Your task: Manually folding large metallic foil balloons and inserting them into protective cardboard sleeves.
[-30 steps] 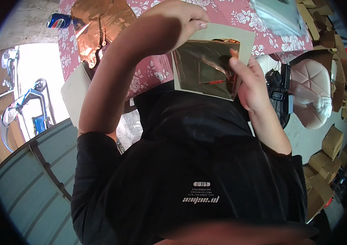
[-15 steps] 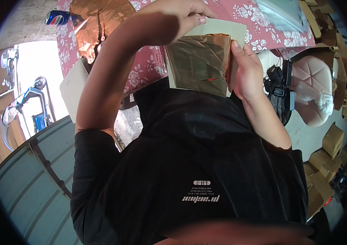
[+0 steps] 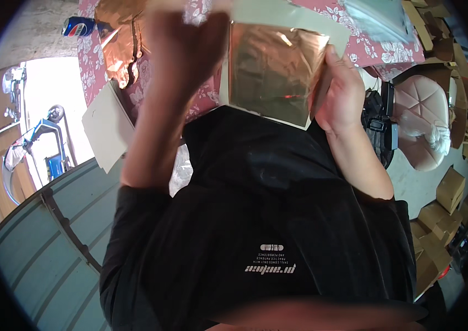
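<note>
A stiff cream-coloured board (image 3: 300,15) is propped at the table edge, close to my body. Over most of its face lies a shiny copper-coloured foil sheet (image 3: 275,74), slightly wrinkled. My right hand (image 3: 344,91) grips the board by its right edge, thumb on the front and the other fingers behind. Smeared by motion, my left hand (image 3: 190,30) is raised left of the board, apart from the foil; its fingers cannot be made out. Larger crumpled copper foil (image 3: 118,41) lies on the table beyond my left arm.
A pink floral cloth (image 3: 203,91) covers the table. At its far left stands a blue can (image 3: 78,26); clear plastic sheets (image 3: 380,19) lie far right. Pale boards (image 3: 107,127) lean by my left arm. A white padded seat (image 3: 421,121) and cardboard boxes (image 3: 432,226) are at right.
My left hand has left the board's top edge and swung left. The foil now lies flatter and brighter, reaching higher up. The board has shifted slightly, with my right hand still on it.
</note>
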Demonstrator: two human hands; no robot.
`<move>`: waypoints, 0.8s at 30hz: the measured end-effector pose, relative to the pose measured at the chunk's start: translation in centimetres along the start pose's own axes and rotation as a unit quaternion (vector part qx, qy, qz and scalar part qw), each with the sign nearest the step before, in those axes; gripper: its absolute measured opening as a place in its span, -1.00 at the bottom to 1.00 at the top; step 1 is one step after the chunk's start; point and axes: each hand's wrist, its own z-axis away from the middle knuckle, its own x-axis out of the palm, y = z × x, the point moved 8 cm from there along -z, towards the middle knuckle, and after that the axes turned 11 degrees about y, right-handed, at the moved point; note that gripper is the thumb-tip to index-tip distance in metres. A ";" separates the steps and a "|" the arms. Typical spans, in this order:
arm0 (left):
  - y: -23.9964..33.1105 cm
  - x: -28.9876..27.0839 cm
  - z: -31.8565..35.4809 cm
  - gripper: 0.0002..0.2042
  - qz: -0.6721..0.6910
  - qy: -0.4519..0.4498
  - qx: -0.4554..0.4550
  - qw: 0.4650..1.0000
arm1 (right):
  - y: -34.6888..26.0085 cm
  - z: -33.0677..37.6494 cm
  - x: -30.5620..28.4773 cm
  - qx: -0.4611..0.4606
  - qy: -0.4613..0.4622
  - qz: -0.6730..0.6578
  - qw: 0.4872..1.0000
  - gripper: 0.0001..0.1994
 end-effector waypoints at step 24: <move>-2.7 2.9 13.5 -0.65 0.489 0.099 -0.627 0.599 | 4.1 1.7 0.7 0.063 -0.123 0.189 0.972 -0.88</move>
